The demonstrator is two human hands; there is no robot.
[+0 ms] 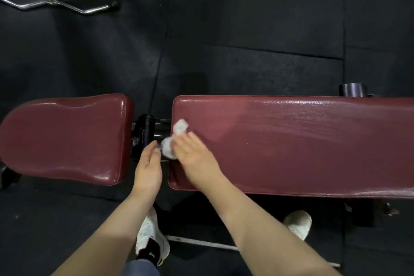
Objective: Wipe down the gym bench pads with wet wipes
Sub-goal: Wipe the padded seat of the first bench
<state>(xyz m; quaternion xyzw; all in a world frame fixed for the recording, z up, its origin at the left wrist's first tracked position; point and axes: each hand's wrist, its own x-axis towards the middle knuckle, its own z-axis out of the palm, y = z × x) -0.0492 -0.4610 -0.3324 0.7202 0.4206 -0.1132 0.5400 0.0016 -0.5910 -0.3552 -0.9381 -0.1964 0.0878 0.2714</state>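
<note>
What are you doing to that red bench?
A person is cleaning it. Their right hand presses a crumpled white wipe flat on the near end of the long red pad, by the gap. The left hand hovers open beside the wipe. The shorter pad lies to the left.

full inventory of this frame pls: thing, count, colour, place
padded vinyl bench pads: 2, maroon, short one left, long one right, gap between
crumpled wet wipe: 1, white, long pad's left edge, under right fingers
metal bench frame: 1, black, in the gap
curved metal bar: 1, chrome, floor, upper left
rubber floor mats: several, black, all around
cylindrical weight: 1, dark, behind long pad
sneakers: 2, white, below bench
hands: left hand open over gap; right hand flat on wipe
</note>
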